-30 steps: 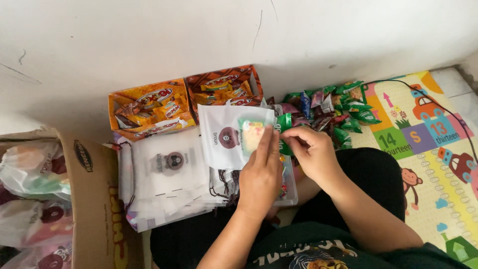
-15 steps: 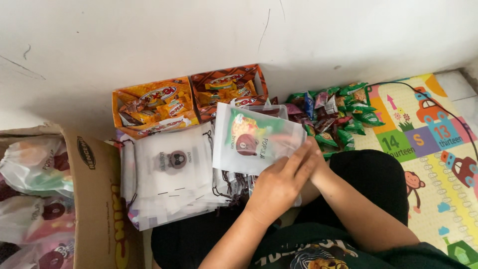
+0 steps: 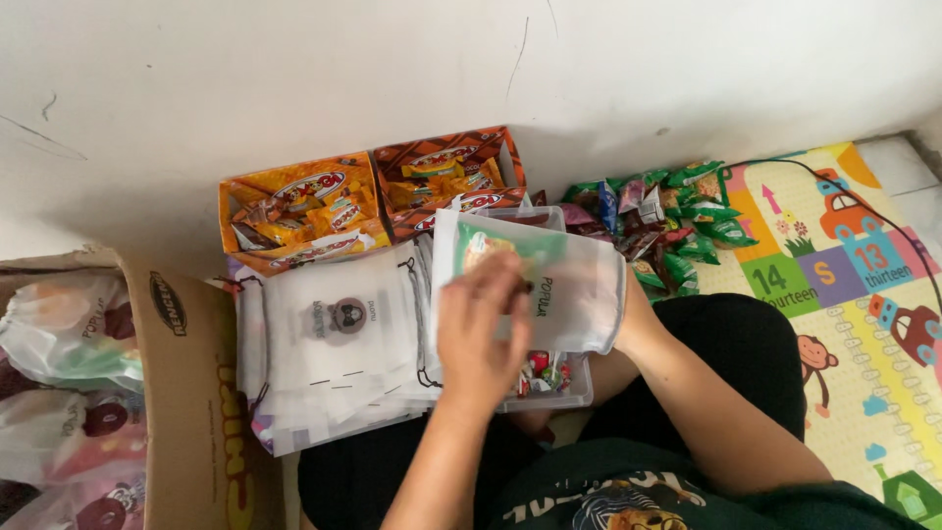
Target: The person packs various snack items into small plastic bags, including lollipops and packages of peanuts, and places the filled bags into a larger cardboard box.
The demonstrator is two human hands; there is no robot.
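Two hands are on one translucent white drawstring pouch [image 3: 549,285], held over a clear plastic tub [image 3: 574,388] of small sweets in front of the person's lap. Half a second ago the pouch lay slanted with both hands meeting at its lower right corner; now it is turned more level, and the left hand [image 3: 481,329] has moved across its face, fingers pressed flat on it. The right hand [image 3: 628,314] is mostly hidden behind the pouch's right end and seems to grip it there, though its fingers cannot be seen. A green snack packet shows through the pouch's upper left. Beside it lie a stack of empty pouches [image 3: 339,344], two orange snack boxes [image 3: 294,211], and a heap of green packets [image 3: 677,231].
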